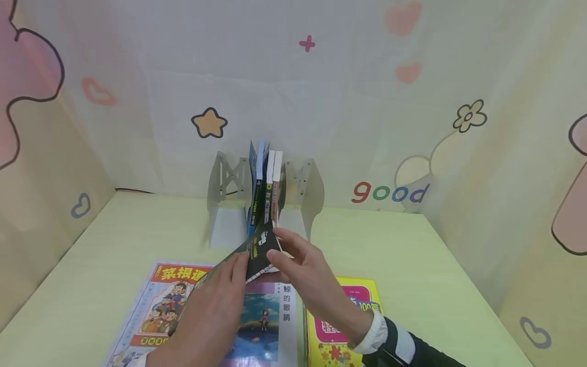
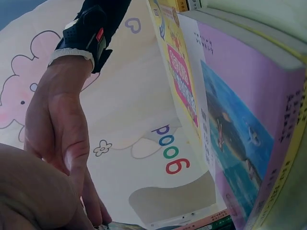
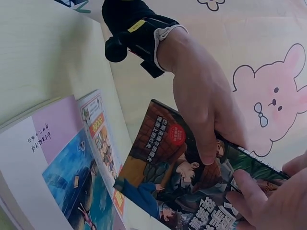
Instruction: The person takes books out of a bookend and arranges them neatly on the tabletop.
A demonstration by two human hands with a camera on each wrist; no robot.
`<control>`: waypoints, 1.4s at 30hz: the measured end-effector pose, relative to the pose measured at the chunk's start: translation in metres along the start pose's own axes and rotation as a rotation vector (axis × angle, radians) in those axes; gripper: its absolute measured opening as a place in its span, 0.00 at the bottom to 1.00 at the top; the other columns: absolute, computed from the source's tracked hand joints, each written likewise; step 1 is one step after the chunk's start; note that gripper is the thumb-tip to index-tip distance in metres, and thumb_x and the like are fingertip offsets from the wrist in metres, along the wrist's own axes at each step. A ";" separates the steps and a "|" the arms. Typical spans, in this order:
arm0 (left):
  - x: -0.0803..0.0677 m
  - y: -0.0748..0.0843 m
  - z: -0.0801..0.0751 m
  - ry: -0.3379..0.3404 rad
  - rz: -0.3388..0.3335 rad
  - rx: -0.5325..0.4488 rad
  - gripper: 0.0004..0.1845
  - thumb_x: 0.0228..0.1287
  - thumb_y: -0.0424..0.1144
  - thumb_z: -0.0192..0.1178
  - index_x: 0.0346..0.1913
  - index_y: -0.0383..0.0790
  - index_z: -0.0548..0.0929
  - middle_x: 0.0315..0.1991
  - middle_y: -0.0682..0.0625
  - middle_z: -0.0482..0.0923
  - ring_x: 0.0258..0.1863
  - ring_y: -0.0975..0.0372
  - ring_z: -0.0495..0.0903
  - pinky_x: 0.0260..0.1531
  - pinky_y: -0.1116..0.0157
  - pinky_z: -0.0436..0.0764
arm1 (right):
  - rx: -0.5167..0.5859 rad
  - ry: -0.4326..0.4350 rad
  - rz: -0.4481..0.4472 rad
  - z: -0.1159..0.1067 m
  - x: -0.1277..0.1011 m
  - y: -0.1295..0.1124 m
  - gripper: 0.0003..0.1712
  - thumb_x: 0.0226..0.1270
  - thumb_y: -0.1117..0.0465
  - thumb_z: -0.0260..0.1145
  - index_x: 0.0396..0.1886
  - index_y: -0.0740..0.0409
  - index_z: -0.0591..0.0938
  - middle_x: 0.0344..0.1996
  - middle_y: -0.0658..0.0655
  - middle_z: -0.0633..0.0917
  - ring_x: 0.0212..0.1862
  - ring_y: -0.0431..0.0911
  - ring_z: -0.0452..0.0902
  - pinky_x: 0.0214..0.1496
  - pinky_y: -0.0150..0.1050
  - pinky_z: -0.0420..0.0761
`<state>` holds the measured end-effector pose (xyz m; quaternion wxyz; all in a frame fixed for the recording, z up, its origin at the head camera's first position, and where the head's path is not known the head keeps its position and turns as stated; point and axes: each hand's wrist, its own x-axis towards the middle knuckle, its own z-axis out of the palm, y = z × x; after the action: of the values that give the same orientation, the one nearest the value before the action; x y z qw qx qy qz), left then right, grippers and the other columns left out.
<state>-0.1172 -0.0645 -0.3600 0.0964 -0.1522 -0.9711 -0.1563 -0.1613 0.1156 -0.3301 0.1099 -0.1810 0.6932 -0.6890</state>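
Note:
A dark-covered book is held between both hands, tilted just in front of a grey bookend rack. My left hand grips its near left side. In the right wrist view, thumb and fingers lie on either side of the illustrated cover. My right hand pinches the end nearer the rack, thumb on the dark face. Several books stand upright in the rack's middle, and the held book's far corner overlaps their lower part in the head view.
Below the hands lie a purple-and-white book with a sea picture, a red-and-blue comic-style book to its left, and a yellow book to its right. They rest on a pale table with printed curtains behind and beside it.

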 end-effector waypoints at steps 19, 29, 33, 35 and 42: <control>-0.007 -0.031 -0.027 0.035 -0.204 -0.155 0.34 0.70 0.29 0.64 0.75 0.40 0.63 0.67 0.40 0.74 0.53 0.47 0.81 0.56 0.40 0.80 | -0.309 0.068 -0.078 -0.024 0.010 -0.004 0.28 0.80 0.60 0.61 0.75 0.57 0.70 0.62 0.60 0.82 0.63 0.52 0.80 0.65 0.46 0.79; -0.020 -0.062 -0.054 0.019 -0.346 -0.224 0.35 0.77 0.31 0.52 0.80 0.42 0.50 0.60 0.38 0.74 0.35 0.53 0.79 0.32 0.56 0.82 | -0.383 0.215 -0.126 -0.065 0.032 -0.005 0.24 0.80 0.61 0.61 0.71 0.59 0.74 0.61 0.60 0.83 0.63 0.51 0.80 0.66 0.41 0.77; -0.025 -0.076 -0.062 0.019 -0.360 -0.261 0.32 0.82 0.35 0.45 0.81 0.39 0.47 0.63 0.35 0.74 0.42 0.49 0.81 0.37 0.50 0.83 | -0.451 0.273 -0.191 -0.083 0.044 -0.009 0.22 0.80 0.62 0.61 0.68 0.62 0.76 0.59 0.61 0.83 0.62 0.52 0.80 0.65 0.38 0.78; -0.027 -0.082 -0.064 0.028 -0.342 -0.288 0.31 0.83 0.36 0.42 0.81 0.37 0.46 0.63 0.31 0.74 0.46 0.46 0.82 0.40 0.45 0.84 | -0.503 0.309 -0.219 -0.090 0.050 -0.011 0.21 0.80 0.62 0.62 0.68 0.62 0.77 0.59 0.60 0.84 0.61 0.51 0.80 0.65 0.41 0.79; -0.037 -0.100 -0.065 0.098 -0.243 -0.359 0.30 0.81 0.32 0.45 0.78 0.33 0.48 0.61 0.26 0.75 0.48 0.41 0.83 0.43 0.39 0.85 | -0.635 0.409 -0.344 -0.109 0.079 -0.014 0.19 0.79 0.67 0.60 0.64 0.68 0.78 0.58 0.67 0.83 0.58 0.57 0.80 0.63 0.51 0.79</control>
<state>-0.1063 -0.1863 -0.3353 0.0952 -0.0411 -0.9331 -0.3444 -0.2753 0.1843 -0.3056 -0.2084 -0.1785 0.8383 -0.4711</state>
